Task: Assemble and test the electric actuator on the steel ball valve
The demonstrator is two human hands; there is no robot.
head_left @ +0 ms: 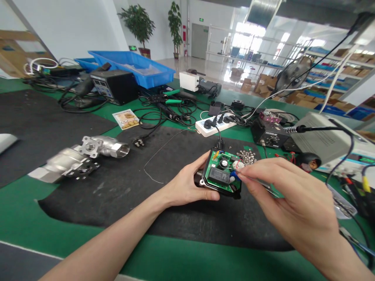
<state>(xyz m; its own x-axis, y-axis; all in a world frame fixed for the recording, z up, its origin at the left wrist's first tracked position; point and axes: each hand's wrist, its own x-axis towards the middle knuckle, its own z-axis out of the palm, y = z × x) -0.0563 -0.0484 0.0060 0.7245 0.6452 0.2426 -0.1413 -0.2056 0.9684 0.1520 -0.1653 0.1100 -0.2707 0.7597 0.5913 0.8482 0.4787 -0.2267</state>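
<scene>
Near the middle, the left hand (189,183) held the box (236,193), maybe to steady it; the right hand (295,195) pinched something unclear.

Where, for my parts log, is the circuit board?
The circuit board sits right of centre in the head view, in a black housing the left hand holds.

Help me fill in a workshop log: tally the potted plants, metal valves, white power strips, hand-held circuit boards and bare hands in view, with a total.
Potted plants: 2
Metal valves: 2
White power strip: 1
Circuit board: 1
Bare hands, left hand and right hand: 2
Total: 8
</scene>
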